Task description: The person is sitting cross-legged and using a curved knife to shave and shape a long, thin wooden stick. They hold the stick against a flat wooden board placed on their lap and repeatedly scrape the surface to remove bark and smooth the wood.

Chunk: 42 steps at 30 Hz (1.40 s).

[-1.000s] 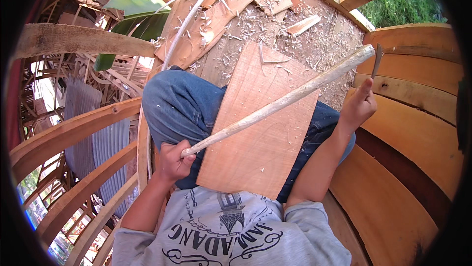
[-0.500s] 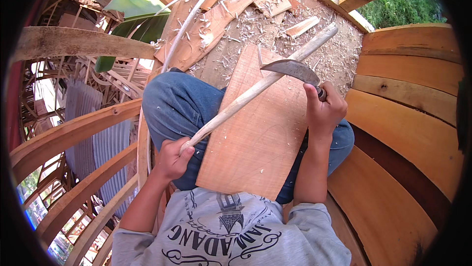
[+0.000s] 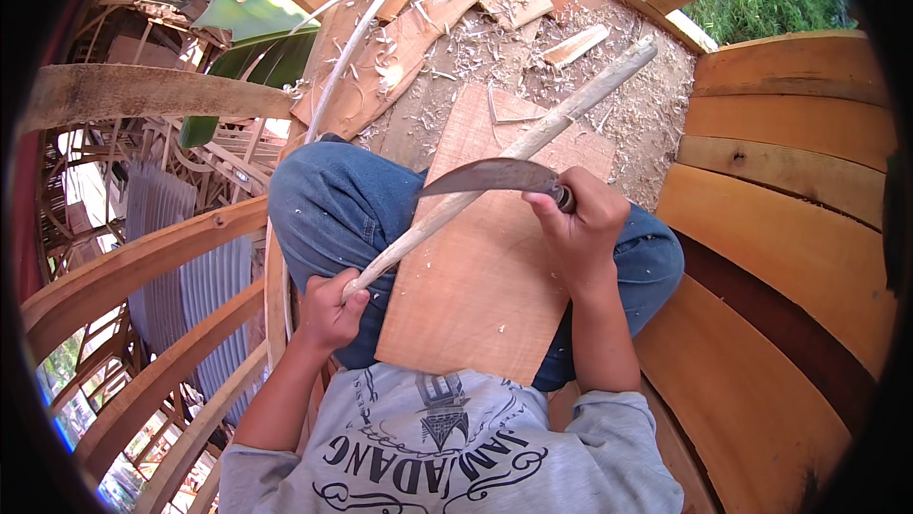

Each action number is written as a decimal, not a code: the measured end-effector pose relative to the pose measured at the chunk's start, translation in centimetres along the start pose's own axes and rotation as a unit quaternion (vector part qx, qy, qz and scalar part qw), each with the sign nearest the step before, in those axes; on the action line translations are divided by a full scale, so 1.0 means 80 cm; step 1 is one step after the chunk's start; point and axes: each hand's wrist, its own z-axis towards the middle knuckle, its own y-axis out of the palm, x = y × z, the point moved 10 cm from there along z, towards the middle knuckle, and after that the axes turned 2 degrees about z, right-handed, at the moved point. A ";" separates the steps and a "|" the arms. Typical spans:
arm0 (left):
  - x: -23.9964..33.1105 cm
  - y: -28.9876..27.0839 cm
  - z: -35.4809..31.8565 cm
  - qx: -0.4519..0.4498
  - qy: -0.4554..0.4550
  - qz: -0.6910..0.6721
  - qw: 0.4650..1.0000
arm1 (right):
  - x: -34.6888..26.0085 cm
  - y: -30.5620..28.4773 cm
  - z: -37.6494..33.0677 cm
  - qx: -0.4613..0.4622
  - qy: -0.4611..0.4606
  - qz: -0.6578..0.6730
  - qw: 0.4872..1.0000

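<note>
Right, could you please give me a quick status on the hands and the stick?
Left hand grips the stick's near end. Right hand holds a curved knife, blade on the stick. Board across the lap beneath. Nothing blocking.

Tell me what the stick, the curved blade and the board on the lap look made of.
Stick: pale bare wood, peeled, matte.
Curved blade: dull grey metal, likely steel, unpolished.
Board: reddish raw timber, visible grain, unfinished.

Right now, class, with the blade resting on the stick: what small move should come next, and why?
Probably draw the curved knife along the stick in a shaving stroke. The right hand has the blade laid across it, the left hand grips its near end, and the board lies beneath.
</note>
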 end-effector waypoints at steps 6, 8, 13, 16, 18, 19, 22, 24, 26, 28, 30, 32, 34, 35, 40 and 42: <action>0.006 -0.001 0.001 0.006 0.003 0.008 1.000 | 0.042 -0.011 0.002 -0.003 0.090 -0.010 0.996; 0.005 -0.001 -0.001 0.012 0.016 0.006 1.000 | -0.011 0.001 0.000 -0.028 -0.059 -0.024 0.998; 0.008 -0.001 -0.002 0.016 0.016 0.023 0.999 | 0.049 -0.019 0.001 0.037 0.120 0.029 0.992; 0.004 -0.001 -0.004 0.021 0.023 0.027 0.999 | -0.002 -0.009 0.005 -0.006 -0.033 -0.014 0.999; 0.004 -0.003 -0.006 0.024 0.022 0.028 0.999 | 0.029 -0.021 0.011 0.013 0.028 -0.015 0.999; 0.010 -0.003 0.000 0.026 0.020 0.030 0.999 | 0.055 -0.031 0.011 0.035 0.094 -0.010 0.995; 0.012 -0.002 0.001 0.027 0.021 0.032 0.999 | 0.015 -0.005 -0.002 0.004 0.001 0.038 0.999; 0.008 -0.003 -0.001 0.026 0.030 0.033 0.999 | 0.008 -0.002 0.001 -0.009 -0.031 0.048 0.998; 0.007 -0.001 -0.006 0.028 0.038 0.029 0.998 | 0.073 -0.023 -0.008 0.105 0.136 0.165 0.971; 0.009 -0.002 -0.004 0.026 0.040 0.028 0.998 | 0.079 -0.041 0.000 0.125 0.122 0.196 0.965; 0.009 -0.003 -0.002 0.024 0.041 0.032 0.998 | 0.010 -0.025 0.004 0.021 -0.118 0.020 0.993; 0.001 0.001 -0.006 0.025 0.039 0.033 0.998 | 0.003 -0.010 -0.002 -0.003 -0.065 0.035 0.997; 0.002 -0.002 -0.004 0.022 0.031 0.030 0.999 | 0.060 -0.014 -0.018 0.055 0.133 0.095 0.985; 0.002 -0.002 -0.005 0.022 0.026 0.028 0.999 | 0.066 -0.021 -0.018 0.073 0.140 0.104 0.982; 0.003 -0.001 -0.006 0.026 0.042 0.030 0.998 | 0.021 -0.010 -0.008 0.013 -0.015 0.078 0.997; 0.003 0.000 -0.006 0.025 0.037 0.025 0.999 | 0.034 -0.008 -0.014 0.025 0.025 0.081 0.996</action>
